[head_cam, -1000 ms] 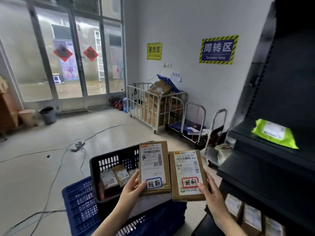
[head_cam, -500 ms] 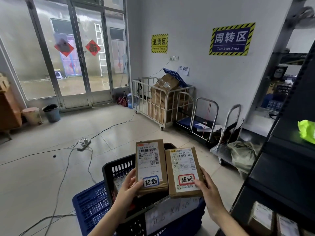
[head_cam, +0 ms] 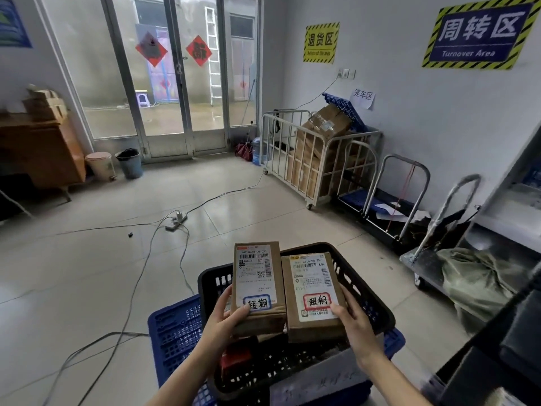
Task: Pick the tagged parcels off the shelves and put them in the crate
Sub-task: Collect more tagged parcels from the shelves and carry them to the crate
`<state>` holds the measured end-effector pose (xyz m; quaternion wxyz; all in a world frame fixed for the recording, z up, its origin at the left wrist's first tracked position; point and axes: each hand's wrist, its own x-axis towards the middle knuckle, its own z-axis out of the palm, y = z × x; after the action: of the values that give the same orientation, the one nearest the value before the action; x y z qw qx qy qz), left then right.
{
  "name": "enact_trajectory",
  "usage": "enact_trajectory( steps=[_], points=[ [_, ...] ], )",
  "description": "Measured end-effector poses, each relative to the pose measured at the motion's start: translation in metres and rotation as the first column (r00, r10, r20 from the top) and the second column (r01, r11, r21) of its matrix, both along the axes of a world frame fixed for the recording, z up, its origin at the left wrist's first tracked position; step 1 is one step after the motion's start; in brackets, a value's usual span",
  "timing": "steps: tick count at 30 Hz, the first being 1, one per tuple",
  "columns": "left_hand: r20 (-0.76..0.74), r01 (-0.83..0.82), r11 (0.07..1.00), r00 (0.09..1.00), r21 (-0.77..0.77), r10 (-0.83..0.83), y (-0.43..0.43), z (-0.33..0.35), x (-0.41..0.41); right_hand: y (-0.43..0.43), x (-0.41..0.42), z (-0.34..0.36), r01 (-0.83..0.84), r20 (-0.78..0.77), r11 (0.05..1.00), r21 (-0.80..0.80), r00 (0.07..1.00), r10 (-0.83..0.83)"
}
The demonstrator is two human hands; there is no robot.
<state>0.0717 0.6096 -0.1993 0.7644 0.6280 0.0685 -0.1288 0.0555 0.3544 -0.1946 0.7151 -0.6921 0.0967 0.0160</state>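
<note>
The left hand (head_cam: 225,320) grips the left parcel (head_cam: 257,282) and the right hand (head_cam: 354,326) the right parcel (head_cam: 313,291), thumbs on the labels, other fingers hidden behind. Both hang side by side above the crate (head_cam: 366,291), covering most of its contents; something red (head_cam: 234,358), perhaps a parcel, shows inside.

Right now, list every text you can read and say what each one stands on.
"周转区", "Turnover Area": blue wall sign.
"退货区": yellow wall sign; its small line is blurred.
"笼车区": paper sheet on the wall.
"超期" on a blue-framed tag, "AA875": left parcel.
"超期" on a red-framed tag, "KGZ": right parcel.
Too blurred: the parcels' fine print, the red door decorations, the note on the black crate.
</note>
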Motion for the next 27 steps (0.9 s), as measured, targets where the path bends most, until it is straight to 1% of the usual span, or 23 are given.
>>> enact_trajectory(
  steps=[6, 10, 13, 16, 22, 27],
  points=[
    [-0.080, -0.080, 0.996, 0.993, 0.042, 0.084, -0.010, -0.027, 0.037, -0.013, 0.070, -0.036, -0.038, -0.106, 0.999, 0.008, 0.994, 0.039],
    [-0.187, -0.224, 0.972, 0.954, 0.069, 0.233, -0.022, -0.052, 0.060, -0.022, 0.113, -0.061, -0.028, -0.235, 0.997, 0.078, 0.971, 0.046],
    [-0.228, -0.334, 0.928, 0.903, 0.166, 0.365, -0.025, -0.072, 0.068, -0.028, 0.139, -0.091, 0.027, -0.328, 0.998, 0.059, 0.945, -0.006],
    [-0.249, -0.391, 0.883, 0.856, 0.260, 0.452, -0.019, -0.084, 0.074, -0.031, 0.164, -0.115, 0.025, -0.369, 1.000, 0.018, 0.929, -0.017],
    [-0.280, -0.435, 0.850, 0.812, 0.296, 0.512, -0.022, -0.097, 0.092, -0.019, 0.210, -0.141, -0.129, -0.386, 0.989, -0.067, 0.918, 0.094],
    [-0.316, -0.481, 0.822, 0.763, 0.306, 0.564, -0.026, -0.112, 0.098, -0.005, 0.221, -0.168, -0.225, -0.423, 0.968, -0.110, 0.892, 0.159]
  ],
)
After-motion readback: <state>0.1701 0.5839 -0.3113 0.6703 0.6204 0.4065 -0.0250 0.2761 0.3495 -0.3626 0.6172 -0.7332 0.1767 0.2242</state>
